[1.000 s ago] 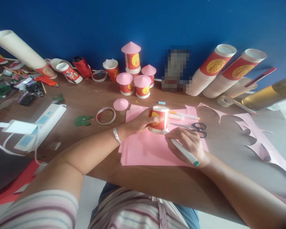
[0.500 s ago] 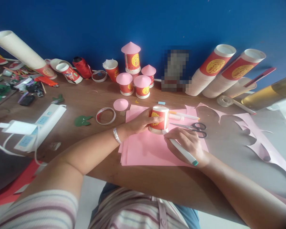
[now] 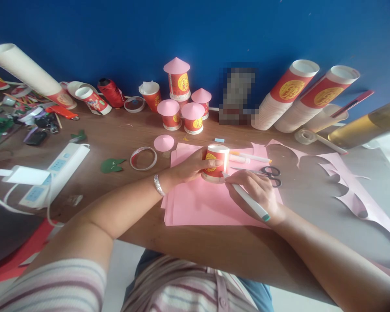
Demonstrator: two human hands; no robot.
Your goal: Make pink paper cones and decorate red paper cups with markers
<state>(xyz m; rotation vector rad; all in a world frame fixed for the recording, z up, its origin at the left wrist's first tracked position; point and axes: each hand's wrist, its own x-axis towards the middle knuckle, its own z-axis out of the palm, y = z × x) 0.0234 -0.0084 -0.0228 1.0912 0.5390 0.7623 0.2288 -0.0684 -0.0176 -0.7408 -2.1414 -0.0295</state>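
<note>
My left hand (image 3: 190, 166) grips a red paper cup (image 3: 216, 163) that stands upside down on a stack of pink paper sheets (image 3: 208, 201) on the wooden table. My right hand (image 3: 256, 193) is closed on a white pen with a teal end (image 3: 248, 201), its tip against the cup's rim at the paper. A silver bracelet (image 3: 158, 185) is on my left wrist.
Scissors (image 3: 269, 175) and another pen (image 3: 248, 157) lie just behind my right hand. Cups with pink cone lids (image 3: 182, 115) stand at the back. Stacked cups (image 3: 287, 99) lean on the blue wall. A power strip (image 3: 56, 171), a tape ring (image 3: 143, 158) and cut pink scraps (image 3: 351, 186) lie around.
My right hand and the pen have slid slightly up and around the right side of the cup's rim. The left hand and cup stay put.
</note>
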